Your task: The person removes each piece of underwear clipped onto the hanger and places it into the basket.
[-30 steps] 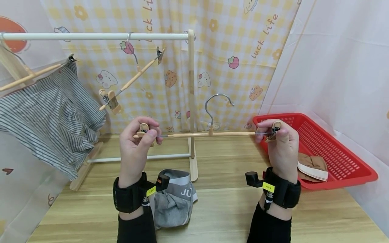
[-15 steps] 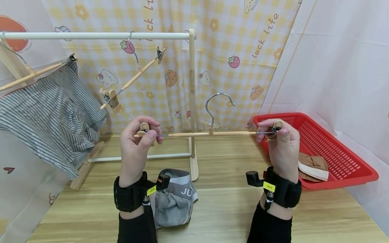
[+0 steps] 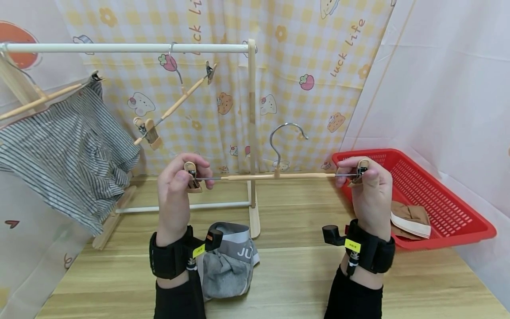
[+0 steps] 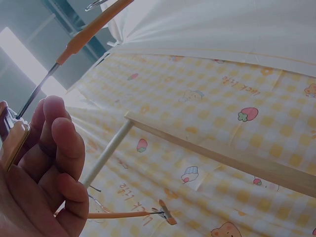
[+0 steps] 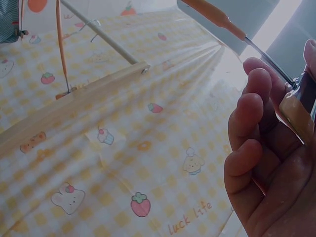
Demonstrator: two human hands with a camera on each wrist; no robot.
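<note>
On my far left I'm seeing a striped garment (image 3: 59, 150) hanging from the drying rack (image 3: 119, 47), with an empty clip hanger (image 3: 175, 104) tilting beside it. My left hand (image 3: 177, 188) is pinching the left clip (image 3: 193, 176) of a wooden hanger (image 3: 275, 176), which I'm holding level above the table (image 3: 295, 274) and the grey underwear (image 3: 229, 261). My right hand (image 3: 368, 186) is gripping the right clip (image 3: 360, 170), beside the red basket (image 3: 450, 212).

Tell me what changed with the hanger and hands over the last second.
The left hand turned its clip from lying flat to hanging down and shifted its pinch. The right hand kept pinching the other clip; the hanger stayed level.
</note>
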